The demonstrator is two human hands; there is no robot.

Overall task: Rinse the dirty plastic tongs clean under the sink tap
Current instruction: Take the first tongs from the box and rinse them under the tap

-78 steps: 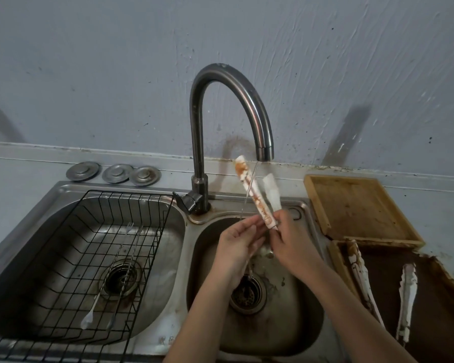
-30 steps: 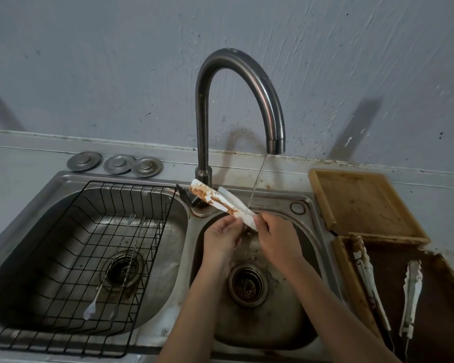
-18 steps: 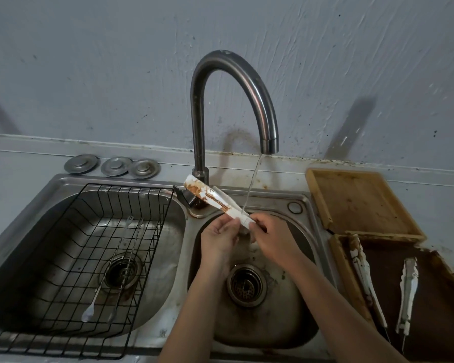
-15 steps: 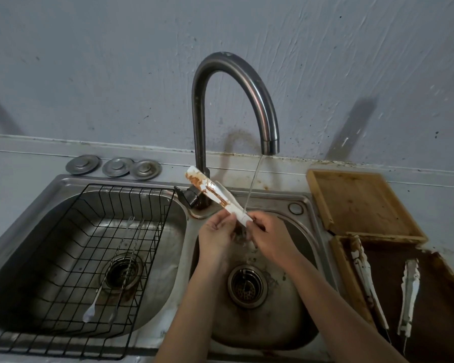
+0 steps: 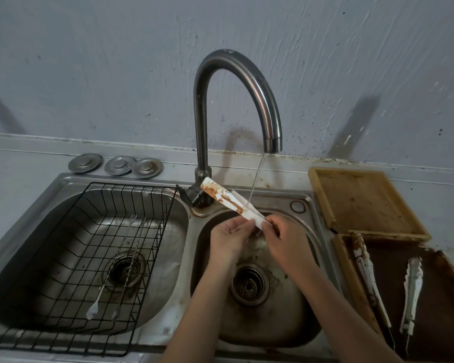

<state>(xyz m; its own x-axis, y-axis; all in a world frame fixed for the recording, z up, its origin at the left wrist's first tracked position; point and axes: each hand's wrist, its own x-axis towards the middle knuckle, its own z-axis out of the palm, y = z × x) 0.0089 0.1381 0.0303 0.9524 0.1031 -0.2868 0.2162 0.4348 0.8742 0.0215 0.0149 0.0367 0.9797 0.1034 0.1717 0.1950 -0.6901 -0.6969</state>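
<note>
Under the tap [image 5: 236, 95], tongs [image 5: 227, 199] stay tilted left; hands unmoved.

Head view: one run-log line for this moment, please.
white sauce-stained plastic tongs | held by left hand, right hand | under steel tap stream | brown stains remain

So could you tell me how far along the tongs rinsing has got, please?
Done: water runs from the tap. In hand: both the left hand and right hand hold the tongs under it, brown sauce still on them. Left: two dirty tongs wait in the tray.
</note>
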